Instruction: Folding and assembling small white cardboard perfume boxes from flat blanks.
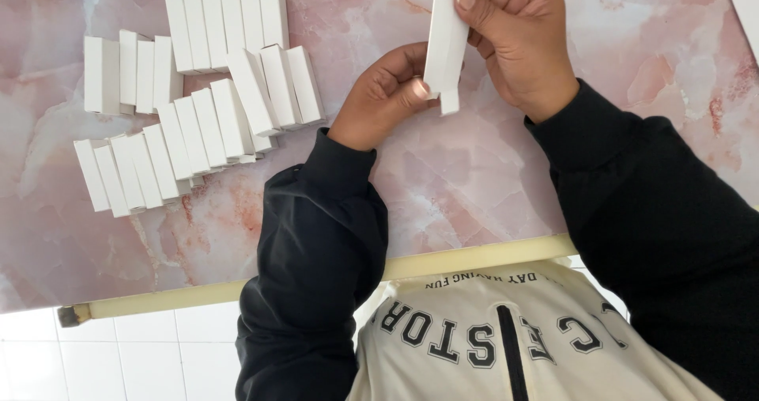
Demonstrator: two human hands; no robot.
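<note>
Both hands hold one slim white cardboard box (444,41) above the pink marble table (443,179). My left hand (383,96) pinches its lower end, where a small flap sticks out. My right hand (518,37) grips its upper part, near the unfolded top flaps. The box stands nearly upright in the view. Both arms wear dark sleeves.
Several rows of the same slim white boxes (198,92) lie side by side on the table at the left. Another white piece (747,1) shows at the top right corner. The table's pale yellow edge (474,257) runs across, with white floor tiles (118,353) below.
</note>
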